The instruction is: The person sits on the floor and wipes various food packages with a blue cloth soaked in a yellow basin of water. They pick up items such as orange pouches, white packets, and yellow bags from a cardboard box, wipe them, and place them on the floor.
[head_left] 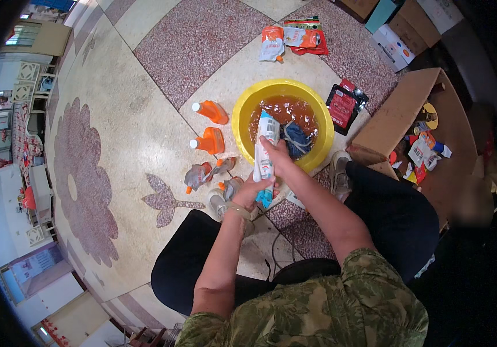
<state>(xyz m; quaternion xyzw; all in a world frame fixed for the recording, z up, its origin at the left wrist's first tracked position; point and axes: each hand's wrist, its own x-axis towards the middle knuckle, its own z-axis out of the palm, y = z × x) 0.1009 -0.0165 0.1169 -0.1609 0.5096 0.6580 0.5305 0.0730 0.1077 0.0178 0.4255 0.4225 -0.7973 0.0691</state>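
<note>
Both my hands are on a long white plastic packet (pixel 266 160) with blue ends, which bears writing and a barcode. My right hand (pixel 278 155) grips it around the middle, thumb on top. At the end closer to my body, my left hand (pixel 252 191) holds it, its fingers partly hidden beneath. The packet's far end is above a yellow plastic basin (pixel 240 113) on the floor between my feet and beyond them. Brownish liquid (pixel 281 104) fills part of the basin. A bundled blue cloth (pixel 296 139) with a pale cord lies in it.
Two orange bottles (pixel 214 112) with white caps and several crumpled spouted pouches (pixel 197 175) are left of the basin. A black-and-red packet (pixel 342 108) lies to its right, near an open cardboard box (pixel 393 115) of packaging. More pouches (pixel 271 43) lie beyond the basin.
</note>
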